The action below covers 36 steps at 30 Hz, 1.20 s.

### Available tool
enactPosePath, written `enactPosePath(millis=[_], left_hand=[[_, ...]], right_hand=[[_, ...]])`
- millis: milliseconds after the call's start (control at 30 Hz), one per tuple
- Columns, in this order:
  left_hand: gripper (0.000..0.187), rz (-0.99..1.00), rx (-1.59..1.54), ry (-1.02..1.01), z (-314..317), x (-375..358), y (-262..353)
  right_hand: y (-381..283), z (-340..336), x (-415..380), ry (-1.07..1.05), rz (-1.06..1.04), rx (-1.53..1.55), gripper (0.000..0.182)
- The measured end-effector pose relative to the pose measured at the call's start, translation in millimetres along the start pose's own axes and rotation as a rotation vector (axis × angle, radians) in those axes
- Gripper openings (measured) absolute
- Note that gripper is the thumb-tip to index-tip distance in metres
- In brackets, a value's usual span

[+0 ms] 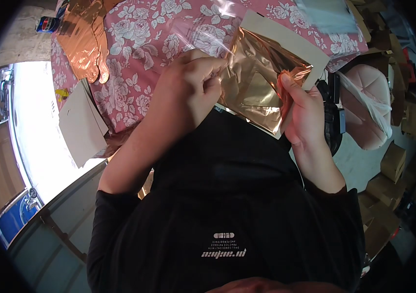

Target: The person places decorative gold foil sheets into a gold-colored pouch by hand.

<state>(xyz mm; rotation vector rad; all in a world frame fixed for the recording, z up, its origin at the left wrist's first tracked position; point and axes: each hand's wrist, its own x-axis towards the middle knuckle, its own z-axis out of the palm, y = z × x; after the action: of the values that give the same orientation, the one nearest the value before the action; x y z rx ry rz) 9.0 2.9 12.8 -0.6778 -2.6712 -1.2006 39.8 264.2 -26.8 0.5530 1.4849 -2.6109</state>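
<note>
A sheet of shiny copper-coloured foil (259, 73), creased and reflective, lies over a pale flat board (286, 31) whose top right edge shows past it. My right hand (305, 110) grips the board and foil at the lower right, thumb on top of the bunched foil; its other fingers are mostly hidden behind. At the foil's left edge, my left hand (188, 85) is closed with its fingertips pinched together on the foil's edge. A clear, glossy film (203, 36) shows above my left hand.
A pink rose-patterned cloth (125, 58) covers the table. More copper foil (83, 49) hangs at its left, above pale boards (81, 127) and near a dark blue can (47, 24). To the right stand a pink cushioned stool (366, 105) and several cardboard boxes (381, 217).
</note>
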Motion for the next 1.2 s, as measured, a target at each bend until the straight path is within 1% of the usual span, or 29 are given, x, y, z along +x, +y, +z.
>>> enactPosePath(millis=[33,167,233,267,333,400,533,667,733,767,867,933,1033,1133,1200], left_hand=[[0.031,0.048,0.03,0.022,1.1,0.9,-0.3],[0.033,0.036,0.075,0.052,7.0,2.7,-2.4],[0.032,0.026,0.186,0.064,5.7,4.4,0.1],[0.032,0.028,0.19,0.067,5.7,4.6,-0.2],[0.032,0.104,0.247,0.1,7.0,4.6,-1.2],[0.032,0.1,0.269,0.099,8.9,2.4,4.2],[0.033,0.095,0.338,0.104,14.1,-0.4,14.0],[0.032,0.077,0.327,0.137,10.8,11.0,7.4],[0.037,0.162,0.379,0.219,12.2,16.6,-2.8],[0.037,0.162,0.382,0.224,12.4,17.4,-4.8],[0.035,0.177,0.396,0.199,12.4,21.2,-3.9],[0.037,0.16,0.389,0.141,11.9,20.5,-0.1],[0.04,0.17,0.399,0.112,15.7,17.1,0.6],[0.043,0.211,0.398,0.123,18.1,13.5,3.3],[0.043,0.19,0.397,0.136,10.6,15.1,7.3]], right_hand=[[0.9,2.5,0.5,0.011,0.019,0.037,0.019],[3.1,15.4,0.7,0.029,0.016,0.115,0.02],[4.4,16.4,1.3,0.011,0.003,0.104,0.021],[4.8,19.3,1.0,0.027,-0.02,0.076,0.019],[6.1,25.3,0.6,0.042,-0.045,0.048,0.016],[8.2,30.9,0.7,0.062,-0.067,0.08,0.014],[16.4,27.2,5.2,0.017,-0.039,0.096,0.014],[17.1,33.2,3.1,-0.009,-0.015,0.151,0.019],[16.1,36.0,2.3,-0.025,-0.016,0.149,0.021],[14.1,38.9,2.3,-0.021,-0.018,0.151,0.021],[13.9,37.4,6.0,-0.036,-0.021,0.147,0.021],[15.8,36.0,8.6,-0.054,-0.025,0.143,0.02],[17.7,36.6,11.6,-0.069,-0.017,0.158,0.022],[15.5,41.4,12.8,-0.105,-0.027,0.16,0.023],[11.9,49.1,9.7,-0.063,-0.024,0.167,0.023]])
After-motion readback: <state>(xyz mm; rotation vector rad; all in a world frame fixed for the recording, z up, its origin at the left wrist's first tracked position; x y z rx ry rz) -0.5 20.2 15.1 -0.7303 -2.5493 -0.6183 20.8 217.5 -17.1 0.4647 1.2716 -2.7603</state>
